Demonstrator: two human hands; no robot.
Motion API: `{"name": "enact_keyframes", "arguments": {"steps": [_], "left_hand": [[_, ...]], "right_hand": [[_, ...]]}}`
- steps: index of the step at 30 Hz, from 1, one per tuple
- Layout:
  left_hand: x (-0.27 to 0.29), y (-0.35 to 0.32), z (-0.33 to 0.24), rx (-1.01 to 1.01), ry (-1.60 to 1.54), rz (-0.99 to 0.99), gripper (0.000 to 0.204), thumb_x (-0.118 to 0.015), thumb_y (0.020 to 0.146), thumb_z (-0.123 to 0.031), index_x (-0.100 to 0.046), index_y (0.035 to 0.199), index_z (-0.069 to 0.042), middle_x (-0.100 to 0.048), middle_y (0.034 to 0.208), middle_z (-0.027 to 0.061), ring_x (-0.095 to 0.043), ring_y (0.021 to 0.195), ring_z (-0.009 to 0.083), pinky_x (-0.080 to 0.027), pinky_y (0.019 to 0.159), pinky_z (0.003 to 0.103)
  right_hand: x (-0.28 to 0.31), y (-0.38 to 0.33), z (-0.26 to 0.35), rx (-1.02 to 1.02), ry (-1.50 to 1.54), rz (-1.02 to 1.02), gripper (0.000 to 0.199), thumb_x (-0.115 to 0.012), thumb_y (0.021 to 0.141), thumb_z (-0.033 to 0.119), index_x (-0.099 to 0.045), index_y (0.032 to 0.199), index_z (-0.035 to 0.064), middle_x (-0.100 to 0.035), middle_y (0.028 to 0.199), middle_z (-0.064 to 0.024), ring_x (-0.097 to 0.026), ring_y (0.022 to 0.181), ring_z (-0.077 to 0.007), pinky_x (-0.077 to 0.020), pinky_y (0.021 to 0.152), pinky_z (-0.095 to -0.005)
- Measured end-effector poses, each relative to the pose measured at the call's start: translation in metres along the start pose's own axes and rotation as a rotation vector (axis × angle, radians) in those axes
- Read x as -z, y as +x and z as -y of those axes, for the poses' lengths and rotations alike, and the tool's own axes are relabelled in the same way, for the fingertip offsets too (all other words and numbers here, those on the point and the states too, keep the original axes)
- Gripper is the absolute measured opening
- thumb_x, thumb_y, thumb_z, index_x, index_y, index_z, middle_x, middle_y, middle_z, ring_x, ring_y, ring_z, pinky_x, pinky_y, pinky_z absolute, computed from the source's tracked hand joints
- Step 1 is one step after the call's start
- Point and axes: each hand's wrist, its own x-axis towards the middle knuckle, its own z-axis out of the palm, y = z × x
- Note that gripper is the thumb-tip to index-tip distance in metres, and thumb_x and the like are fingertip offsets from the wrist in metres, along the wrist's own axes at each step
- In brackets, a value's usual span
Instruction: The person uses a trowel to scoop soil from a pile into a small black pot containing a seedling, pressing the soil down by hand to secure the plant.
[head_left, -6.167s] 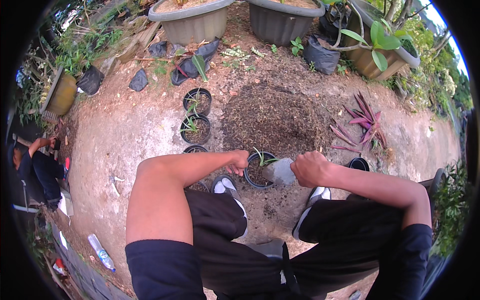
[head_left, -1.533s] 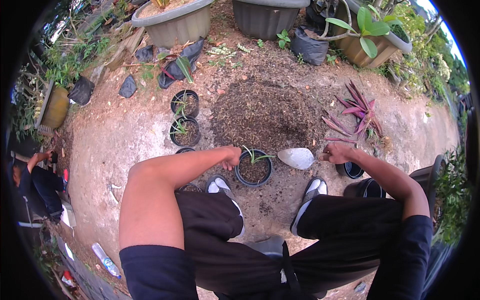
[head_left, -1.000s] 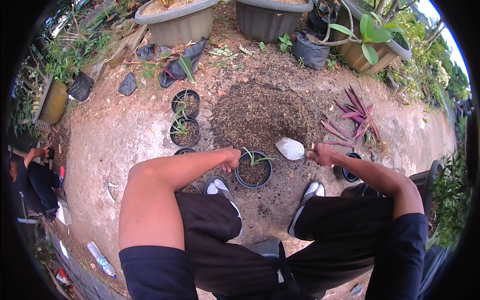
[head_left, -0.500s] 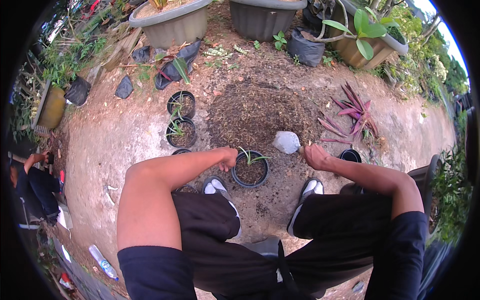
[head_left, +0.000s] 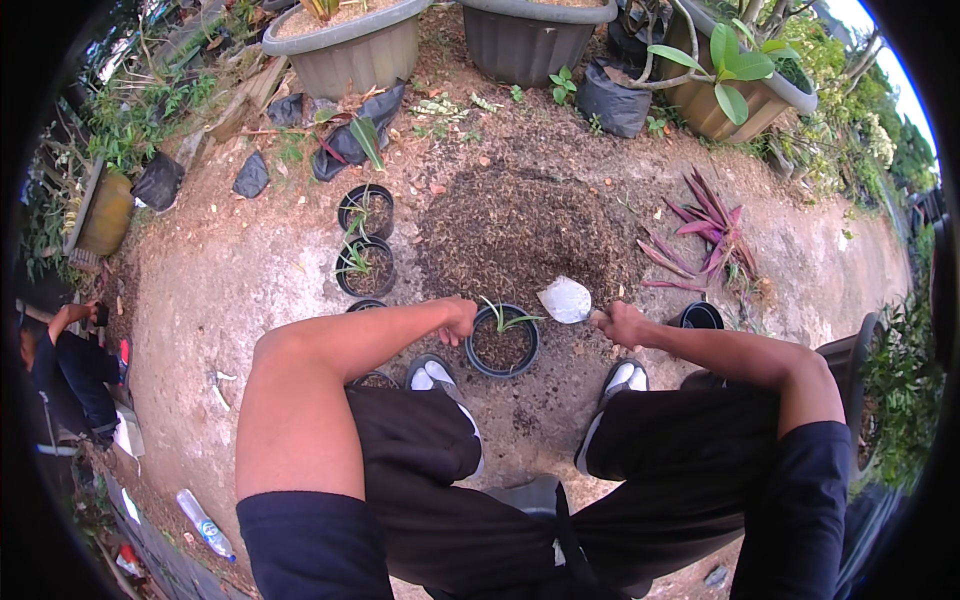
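"At the left rim of the black nursery pot (head_left: 505,374), what?"

"Just the left hand (head_left: 458,320), fingers curled in. No telling whether gripping the rim or only resting against it."

"And inside the pot?"

"Potting soil (head_left: 500,354), with a strap-leaved green seedling (head_left: 502,325) rising from it."

"To the right of the pot?"

"Near it and slightly beyond, a hand trowel (head_left: 567,300), blade tip toward the left, with the right hand (head_left: 627,325) wrapped closed around the handle."

"Beyond the pot?"

"Close by, a spread heap of dark soil (head_left: 515,220)."

"Farther out?"

"Left of the pot and beyond, two more planted pots (head_left: 345,286); well to the right, another black pot (head_left: 702,320) and, beyond that, a purple-leaved plant (head_left: 716,232) lying loose."
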Motion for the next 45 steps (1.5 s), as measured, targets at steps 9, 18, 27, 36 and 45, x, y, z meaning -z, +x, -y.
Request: {"name": "enact_keyframes", "arguments": {"steps": [9,18,27,36,45], "left_hand": [[-0.002,0.005,0.002,0.028,0.013,0.016,0.021,-0.052,0.094,-0.016,-0.069,0.1,-0.006,-0.075,0.089,0.0018,-0.07,0.074,0.0151,-0.057,0.064,0.037],[0.0,0.009,0.001,0.032,-0.011,0.023,0.02,-0.053,0.093,-0.015,-0.071,0.098,-0.006,-0.074,0.088,0.0045,-0.069,0.071,0.018,-0.056,0.062,0.038],[0.0,0.009,0.002,0.021,0.001,0.036,0.022,-0.052,0.093,-0.015,-0.07,0.102,-0.005,-0.075,0.091,0.0045,-0.07,0.076,0.018,-0.057,0.063,0.039],[-0.001,0.003,0.002,0.023,0.007,0.012,0.022,-0.051,0.093,-0.015,-0.07,0.103,-0.006,-0.075,0.092,0.0033,-0.071,0.076,0.0174,-0.057,0.063,0.038],[-0.002,0.008,0.005,0.014,-0.01,0.008,0.02,-0.052,0.094,-0.016,-0.07,0.1,-0.007,-0.075,0.089,0.0046,-0.071,0.075,0.019,-0.056,0.061,0.037]], "right_hand": [[0.027,-0.026,-0.015,0.062,-0.055,0.039,0.056,-0.057,0.09,0.05,-0.063,0.097,-0.0058,-0.066,0.087,-0.0282,-0.066,0.089,-0.043,-0.0497,0.079,-0.0499],[0.103,-0.04,-0.035,0.37,-0.137,-0.003,0.047,-0.071,0.081,0.043,-0.067,0.091,-0.0022,-0.062,0.071,-0.0224,-0.063,0.071,-0.0346,-0.0483,0.067,-0.0442],[0.153,-0.044,0.028,0.598,-0.261,0.031,0.052,-0.074,0.075,0.045,-0.07,0.096,-0.0023,-0.067,0.075,-0.0194,-0.067,0.077,-0.0372,-0.0514,0.069,-0.0438],[0.138,-0.06,0.105,0.571,-0.514,0.095,0.041,-0.071,0.079,0.041,-0.071,0.086,0.0013,-0.069,0.077,-0.0211,-0.069,0.079,-0.0377,-0.0553,0.069,-0.0467],[0.131,-0.073,0.148,0.581,-0.757,0.006,0.026,-0.063,0.074,0.025,-0.07,0.081,0.0003,-0.069,0.079,-0.0192,-0.071,0.079,-0.0361,-0.0573,0.07,-0.045]]}}
